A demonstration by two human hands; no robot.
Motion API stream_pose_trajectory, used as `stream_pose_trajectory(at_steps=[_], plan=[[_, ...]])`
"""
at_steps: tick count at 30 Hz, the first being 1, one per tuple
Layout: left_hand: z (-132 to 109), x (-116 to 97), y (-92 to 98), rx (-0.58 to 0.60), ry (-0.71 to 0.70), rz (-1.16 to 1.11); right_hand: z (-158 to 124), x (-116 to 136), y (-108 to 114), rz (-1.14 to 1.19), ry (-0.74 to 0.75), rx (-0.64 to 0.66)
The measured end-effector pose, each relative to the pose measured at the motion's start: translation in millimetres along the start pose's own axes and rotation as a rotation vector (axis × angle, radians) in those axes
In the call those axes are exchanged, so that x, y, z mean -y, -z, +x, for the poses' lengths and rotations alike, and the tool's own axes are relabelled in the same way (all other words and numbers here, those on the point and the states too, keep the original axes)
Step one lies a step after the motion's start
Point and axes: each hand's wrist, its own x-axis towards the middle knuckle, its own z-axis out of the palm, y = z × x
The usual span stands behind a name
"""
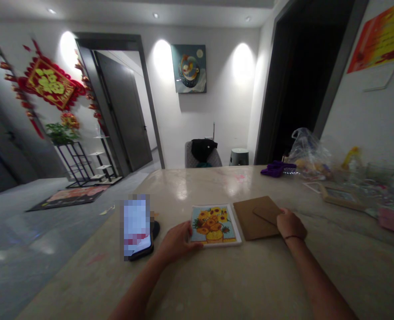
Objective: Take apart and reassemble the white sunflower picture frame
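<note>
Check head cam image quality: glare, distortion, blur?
Head view: wall lights blow out patches on the white painted wall; glare streaks the glossy beige stone tabletop; wide-angle distortion slants the dark door frame; a pixel mosaic hides most of the black smartphone.

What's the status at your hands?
Left hand at the edge of the framed sunflower picture. Right hand on the kraft envelope. Phone lying beyond the left hand.

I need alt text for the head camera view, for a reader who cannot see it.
On a pale stone table, the left hand touches a small framed sunflower picture, and the right hand rests on a brown kraft envelope beside it. A pixelated phone lies left of the picture.
</note>
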Motion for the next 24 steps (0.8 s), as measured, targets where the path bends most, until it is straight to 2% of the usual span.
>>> stream_pose_trajectory(at_steps=[3, 6, 10, 12, 16, 24], plan=[[1, 2, -2.2, -0.023, 0.01, -0.014, -10, 11, -1, -0.182, 0.126, -0.094], [3, 2, -7.3, -0.047, 0.077, 0.022, -29, 32, -7, -0.19, 0.272, -0.131], [6, 2, -14.5, -0.049, 0.101, 0.09, -64, 65, -25, -0.126, 0.592, -0.029], [7, 1, -17.5, -0.039, 0.108, 0.127, -79, 74, -35, -0.043, 0.778, 0.109], [8, -2, -22.6, -0.032, 0.145, 0.183, -92, 77, -46, 0.0, 0.75, 0.24], [9, -5, -23.5, -0.024, 0.149, 0.205, -83, 69, -48, 0.047, 0.73, 0.428]])
